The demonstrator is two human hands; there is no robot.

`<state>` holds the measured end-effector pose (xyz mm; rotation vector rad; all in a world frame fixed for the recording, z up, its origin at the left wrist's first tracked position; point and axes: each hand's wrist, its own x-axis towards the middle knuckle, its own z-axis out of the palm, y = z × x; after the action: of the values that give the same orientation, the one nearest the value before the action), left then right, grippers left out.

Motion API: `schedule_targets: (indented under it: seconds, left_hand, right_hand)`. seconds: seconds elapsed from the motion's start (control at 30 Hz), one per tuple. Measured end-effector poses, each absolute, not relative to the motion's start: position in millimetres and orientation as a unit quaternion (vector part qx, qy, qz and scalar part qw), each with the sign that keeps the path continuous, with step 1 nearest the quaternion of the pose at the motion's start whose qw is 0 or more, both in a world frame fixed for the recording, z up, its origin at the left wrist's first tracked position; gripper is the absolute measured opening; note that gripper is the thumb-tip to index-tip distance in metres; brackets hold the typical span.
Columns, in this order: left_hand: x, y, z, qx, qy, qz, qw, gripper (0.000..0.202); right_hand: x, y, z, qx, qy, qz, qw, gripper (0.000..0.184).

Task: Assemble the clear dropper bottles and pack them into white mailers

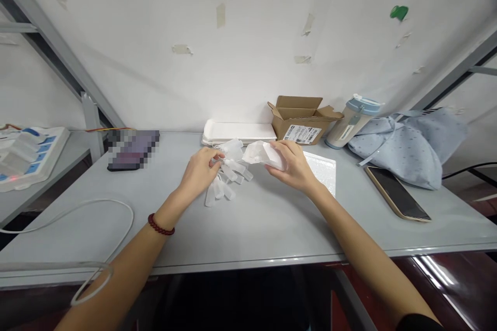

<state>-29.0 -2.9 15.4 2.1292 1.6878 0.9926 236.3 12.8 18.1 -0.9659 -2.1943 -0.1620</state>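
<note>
A pile of small, flat, translucent white plastic pieces [219, 189] lies at the middle of the grey table. My left hand [200, 170] is at the pile's left side, thumb and forefinger pinched on one of the pieces; its fingertips partly hide what they grip. In my right hand [293, 165] is an open white paper-like bag [258, 153], its mouth tilted left toward the pile. My fingers wrap round its right end. Whether anything lies inside the bag I cannot tell.
Behind the hands are a stack of white trays [240, 131], an open cardboard box [298, 119] and a tumbler [351, 121]. A white bubble sheet [322, 168] lies at right, near a blue cloth bag [404, 147] and a phone [396, 194]. A white cable [132, 212] loops at left.
</note>
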Motion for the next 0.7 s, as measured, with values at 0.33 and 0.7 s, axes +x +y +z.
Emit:
schedule_targets:
  seconds: [0.33, 0.7]
  left_hand:
    - [-26, -3, 12, 0.733, 0.604, 0.306, 0.061, 0.020]
    - [-32, -7, 28, 0.727, 0.554, 0.400, 0.060, 0.017]
  right_hand:
    - [237, 13, 17, -0.372, -0.854, -0.059, 0.359, 0.049]
    - [239, 15, 16, -0.379, -0.857, -0.072, 0.342, 0.051]
